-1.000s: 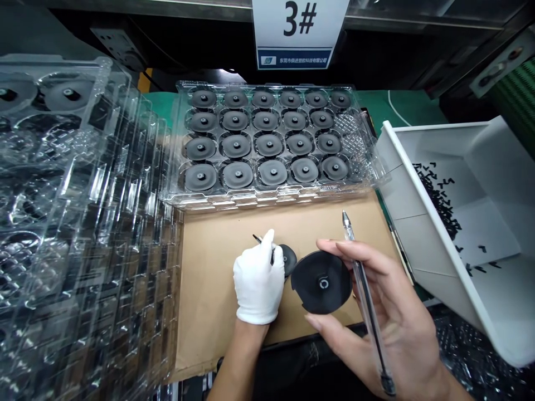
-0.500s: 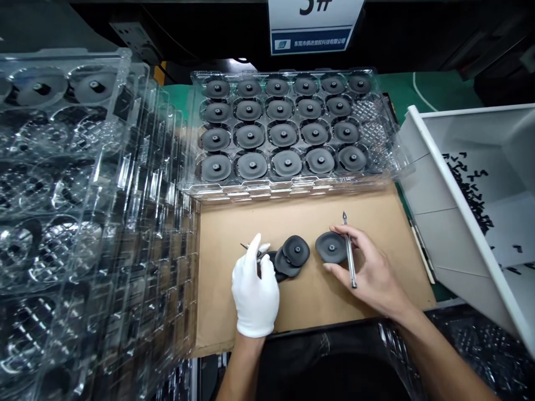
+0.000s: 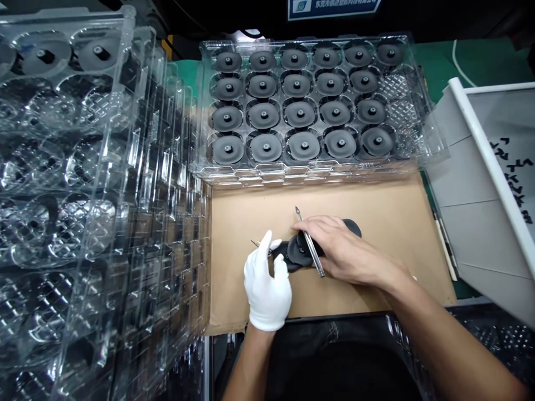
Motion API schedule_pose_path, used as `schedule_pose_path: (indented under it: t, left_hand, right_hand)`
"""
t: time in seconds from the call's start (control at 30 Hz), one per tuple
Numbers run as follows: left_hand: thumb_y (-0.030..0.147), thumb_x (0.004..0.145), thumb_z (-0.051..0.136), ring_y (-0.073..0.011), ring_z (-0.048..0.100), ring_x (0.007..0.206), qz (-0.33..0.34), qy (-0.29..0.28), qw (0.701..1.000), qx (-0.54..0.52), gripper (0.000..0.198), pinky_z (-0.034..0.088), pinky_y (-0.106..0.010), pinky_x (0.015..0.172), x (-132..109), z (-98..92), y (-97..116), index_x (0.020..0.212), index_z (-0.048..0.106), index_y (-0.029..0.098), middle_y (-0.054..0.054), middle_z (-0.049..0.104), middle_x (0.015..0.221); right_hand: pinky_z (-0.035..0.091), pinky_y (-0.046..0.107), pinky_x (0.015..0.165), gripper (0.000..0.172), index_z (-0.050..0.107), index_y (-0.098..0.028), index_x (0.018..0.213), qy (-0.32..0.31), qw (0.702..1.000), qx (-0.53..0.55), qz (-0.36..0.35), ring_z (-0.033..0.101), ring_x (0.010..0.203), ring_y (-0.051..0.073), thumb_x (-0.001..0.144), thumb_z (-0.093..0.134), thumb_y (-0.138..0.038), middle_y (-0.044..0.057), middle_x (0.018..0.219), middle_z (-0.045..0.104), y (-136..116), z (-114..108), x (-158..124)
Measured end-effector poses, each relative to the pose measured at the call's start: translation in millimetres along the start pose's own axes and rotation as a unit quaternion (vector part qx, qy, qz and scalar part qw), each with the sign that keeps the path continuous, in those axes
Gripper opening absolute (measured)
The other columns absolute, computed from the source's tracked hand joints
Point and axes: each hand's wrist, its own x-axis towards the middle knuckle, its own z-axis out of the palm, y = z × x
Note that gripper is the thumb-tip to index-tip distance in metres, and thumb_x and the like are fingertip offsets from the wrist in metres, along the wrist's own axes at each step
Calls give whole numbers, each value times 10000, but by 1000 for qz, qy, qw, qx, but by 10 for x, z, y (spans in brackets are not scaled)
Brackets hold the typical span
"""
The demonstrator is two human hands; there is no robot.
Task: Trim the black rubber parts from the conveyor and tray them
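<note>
In right hand [image 3: 349, 252], one pen [image 3: 310, 244]

Falls into deep shadow beyond the green-topped counter [image 3: 438, 69], with a white cable [image 3: 457, 65] curving over its right side. Shows, cut off by the top edge, a blue-banded sign [image 3: 334, 6] with Chinese characters. Glows in one pale patch [image 3: 248, 35] behind, with a yellow strip [image 3: 167, 47] farther left.

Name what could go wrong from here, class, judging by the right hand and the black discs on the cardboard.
The right hand holds a pen that slants across the black discs in this view; it might scratch or mark one. Some of those discs overlap on the cardboard, so they could slip or rub together.
</note>
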Motion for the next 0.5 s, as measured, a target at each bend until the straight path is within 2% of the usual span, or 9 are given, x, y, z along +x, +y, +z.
schedule_pose_path:
  t: [0.07,0.13,0.33,0.4,0.5]
  left_hand:
    - [137,963,575,-231,667,1091,1,3,1000,7,520,498,-391,1033,10,6,12,1476,540,210,-76,762,1171]
    - [129,960,578,-224,665,1074,5,5,1000,14,517,497,-380,1023,17,11,22,1470,545,209,-69,768,1153]
    - [127,968,570,-216,667,1054,9,6,1000,13,497,490,-369,1020,19,17,31,1460,554,194,-67,771,1135]
    - [128,971,565,-220,670,1054,11,9,1000,15,488,493,-371,1018,19,18,29,1456,558,186,-71,772,1132]
    - [134,969,568,-229,676,1048,12,11,1000,16,481,499,-382,1014,21,19,24,1448,567,186,-70,778,1122]
  right_hand:
    - [427,484,1152,732,435,-247,1471,7,1000,-11,16,515,1363,271,794,612,-29,92,1419,619,32,-43,-55]
    - [409,500,1165,725,429,-248,1474,24,999,-30,30,508,1362,280,804,602,-29,95,1402,624,27,-58,-137]
    - [301,532,1246,794,352,-288,1538,42,997,-39,44,320,1531,295,826,639,-84,59,1551,531,-98,47,-237]
    - [298,536,1247,805,339,-286,1543,51,997,-39,47,328,1530,297,824,635,-77,59,1559,528,-94,91,-226]
    - [336,558,1216,780,343,-271,1537,74,994,-50,65,410,1473,321,836,636,-93,90,1523,556,-22,114,-225]
